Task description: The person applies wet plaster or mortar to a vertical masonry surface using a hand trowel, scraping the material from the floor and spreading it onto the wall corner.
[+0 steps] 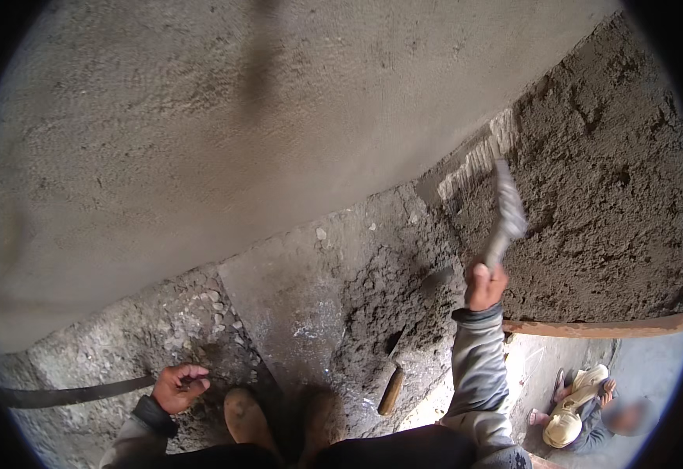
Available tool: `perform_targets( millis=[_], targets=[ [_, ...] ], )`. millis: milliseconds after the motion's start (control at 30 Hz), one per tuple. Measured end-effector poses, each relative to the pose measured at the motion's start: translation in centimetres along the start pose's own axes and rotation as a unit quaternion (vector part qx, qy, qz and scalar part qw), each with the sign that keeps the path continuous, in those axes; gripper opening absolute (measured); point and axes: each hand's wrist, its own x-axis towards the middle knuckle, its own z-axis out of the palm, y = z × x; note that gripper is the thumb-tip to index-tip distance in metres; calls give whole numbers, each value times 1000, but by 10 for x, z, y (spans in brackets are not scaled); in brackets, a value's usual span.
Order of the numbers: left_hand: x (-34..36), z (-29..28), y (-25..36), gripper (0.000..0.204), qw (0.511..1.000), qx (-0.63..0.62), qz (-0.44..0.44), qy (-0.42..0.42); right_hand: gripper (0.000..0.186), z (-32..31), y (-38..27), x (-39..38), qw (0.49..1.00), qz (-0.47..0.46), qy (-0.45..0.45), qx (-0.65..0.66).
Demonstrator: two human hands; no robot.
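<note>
My right hand reaches forward, closed around the lower end of a grey elongated hand tool. Motion smears the tool, so its exact kind cannot be told. Its far end points at a pale streaked band, where the smooth grey wall meets a rough, dark mortar surface. At lower left, my left hand hangs with loosely bent fingers and nothing visible in them. It is beside the end of a dark flat strip. Between my arms a wooden tool handle lies by a mortar heap.
My feet stand on a gritty, mortar-splashed surface with a smooth grey board-like patch. A reddish-brown curved edge borders the mortar at right. Beyond it, lower down, another person sits or crouches.
</note>
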Motion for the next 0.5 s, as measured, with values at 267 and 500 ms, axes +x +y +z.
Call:
perform_targets(
  millis=[267,500],
  targets=[
    [32,11,32,22,999,-12,40,-14,56,-19,103,38,915,162,-60,-363],
    [6,12,-7,22,999,-42,-4,10,40,9,-31,24,982,-186,37,-4]
  ],
)
